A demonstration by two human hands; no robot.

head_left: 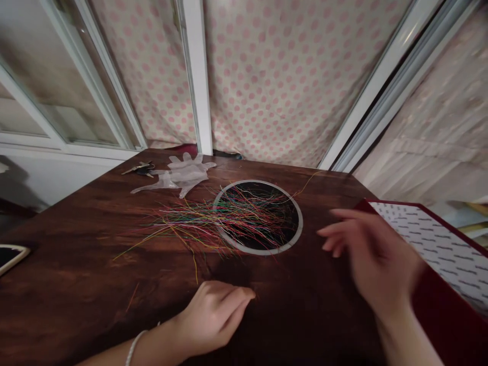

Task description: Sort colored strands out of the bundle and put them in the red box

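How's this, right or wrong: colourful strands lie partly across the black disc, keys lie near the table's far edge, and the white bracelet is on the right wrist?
Wrong wrist: the head view shows the white bracelet on the left wrist. Colourful strands do lie partly across the black disc, with keys near the table's far edge.

Under the left hand (215,316) and right hand (375,259) spreads a dark table (76,239). Beyond them, a pink-dotted curtain (274,76) hangs behind white frames (199,76); to their left, a window (76,119) above a white wall (84,175). The light is dim.

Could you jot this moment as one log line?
left hand: curled, contents unclear; right hand: open, blurred; coloured strands: strewn across disc and table
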